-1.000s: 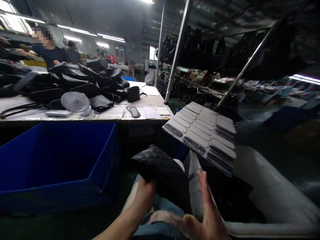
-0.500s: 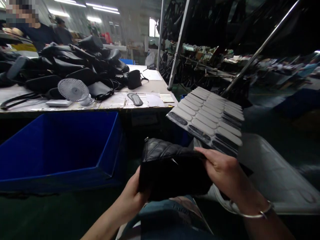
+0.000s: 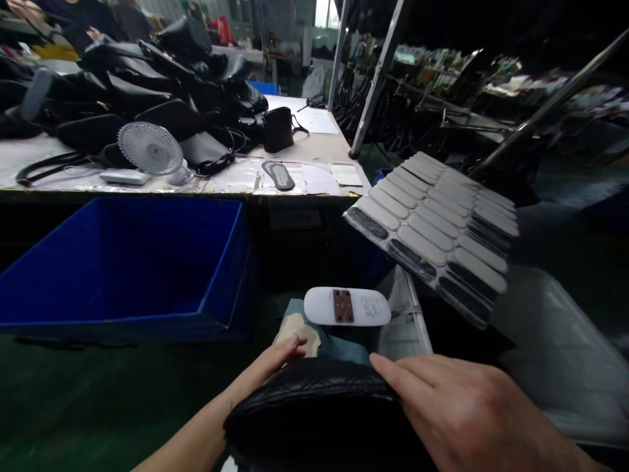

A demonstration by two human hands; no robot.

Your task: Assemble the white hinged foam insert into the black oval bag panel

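Note:
A black quilted bag (image 3: 319,380) is close to me at the bottom, its dark opening facing me. My right hand (image 3: 457,400) is closed on the bag's right edge, with the thumb side along its upper rim. My left hand (image 3: 287,351) is at the far left side of the bag; its fingertips show above the rim and the rest is hidden behind the bag. Beyond the bag, over my lap, is a white oval plate (image 3: 317,305) with a brown hinge-like piece and handwriting on it.
A blue bin (image 3: 216,321) stands at the left. Behind it, a table (image 3: 314,147) bears a heap of black bags (image 3: 152,92), a small fan (image 3: 150,148) and a grey oval cutout (image 3: 279,176). A board of oval pads (image 3: 432,229) rests above a pale tub (image 3: 565,341) at the right.
The bag has come down and nearer to me, with its opening turned towards me. My left hand has shifted behind it. The white oval plate has come into view.

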